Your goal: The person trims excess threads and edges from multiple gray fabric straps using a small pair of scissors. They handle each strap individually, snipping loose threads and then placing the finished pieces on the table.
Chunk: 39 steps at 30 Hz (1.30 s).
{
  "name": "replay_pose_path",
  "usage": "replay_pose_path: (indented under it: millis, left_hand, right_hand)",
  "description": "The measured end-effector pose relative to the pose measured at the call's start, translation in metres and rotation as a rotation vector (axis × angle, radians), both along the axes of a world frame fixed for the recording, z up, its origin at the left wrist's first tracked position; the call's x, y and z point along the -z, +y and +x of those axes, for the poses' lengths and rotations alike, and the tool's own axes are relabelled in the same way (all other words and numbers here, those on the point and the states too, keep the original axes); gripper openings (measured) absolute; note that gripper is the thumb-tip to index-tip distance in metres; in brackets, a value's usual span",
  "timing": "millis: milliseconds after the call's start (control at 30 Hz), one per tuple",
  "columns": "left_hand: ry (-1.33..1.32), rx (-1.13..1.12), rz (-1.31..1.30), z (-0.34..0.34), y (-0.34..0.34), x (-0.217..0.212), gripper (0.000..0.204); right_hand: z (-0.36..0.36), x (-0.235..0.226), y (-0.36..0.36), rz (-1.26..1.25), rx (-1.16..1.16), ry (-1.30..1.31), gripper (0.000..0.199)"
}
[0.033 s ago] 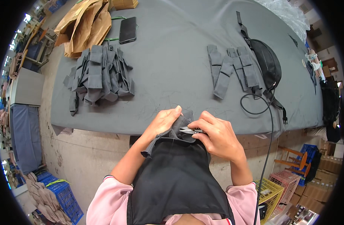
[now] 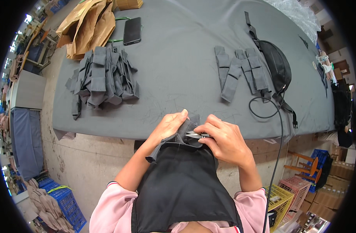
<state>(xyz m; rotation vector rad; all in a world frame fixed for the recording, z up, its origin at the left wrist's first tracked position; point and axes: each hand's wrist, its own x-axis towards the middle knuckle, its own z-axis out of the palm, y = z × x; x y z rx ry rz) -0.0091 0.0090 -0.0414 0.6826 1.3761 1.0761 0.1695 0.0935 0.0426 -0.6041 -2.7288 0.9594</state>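
My left hand (image 2: 171,125) grips a dark grey sewn fabric piece (image 2: 159,151) at the table's near edge, its loose end hanging toward my black apron. In my right hand (image 2: 223,140) is a pair of small thread snips (image 2: 192,134), held between thumb and fingers. Their pointed metal blades lie against the fabric and look slightly apart. Whether a thread sits between them is too small to tell. A heap of similar grey fabric pieces (image 2: 98,79) lies on the left of the table, and several more strips (image 2: 231,79) lie on the right.
A black waist bag (image 2: 277,64) with a strap rests on the table's right, near a looped black cable (image 2: 279,132) running down past my right arm. A phone (image 2: 132,31) and brown paper bag (image 2: 88,29) lie far left. Crates (image 2: 280,202) stand on the floor at right.
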Motion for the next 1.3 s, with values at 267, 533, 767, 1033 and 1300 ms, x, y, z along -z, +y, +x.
replay_pose_path:
  millis: [267, 533, 767, 1033, 1300]
  left_hand:
    - [-0.056, 0.081, -0.053, -0.005, -0.004, 0.006, 0.055]
    - [-0.156, 0.0, -0.054, 0.0, -0.004, -0.009, 0.046]
    - [0.042, -0.103, 0.152, 0.006, -0.005, -0.014, 0.026]
    - [0.123, -0.177, 0.151, 0.017, -0.006, -0.011, 0.041]
    - [-0.173, -0.249, 0.113, 0.029, -0.012, -0.003, 0.054]
  right_hand:
    - [-0.005, 0.001, 0.001, 0.065, -0.102, 0.042, 0.019]
    - [0.001, 0.004, -0.005, -0.1, 0.156, 0.195, 0.028]
    - [0.0, 0.028, -0.027, -0.283, 0.286, 0.248, 0.038]
    - [-0.006, 0.071, -0.027, -0.234, 0.528, 0.447, 0.012]
    - [-0.011, 0.068, -0.02, -0.263, 0.483, 0.498, 0.022]
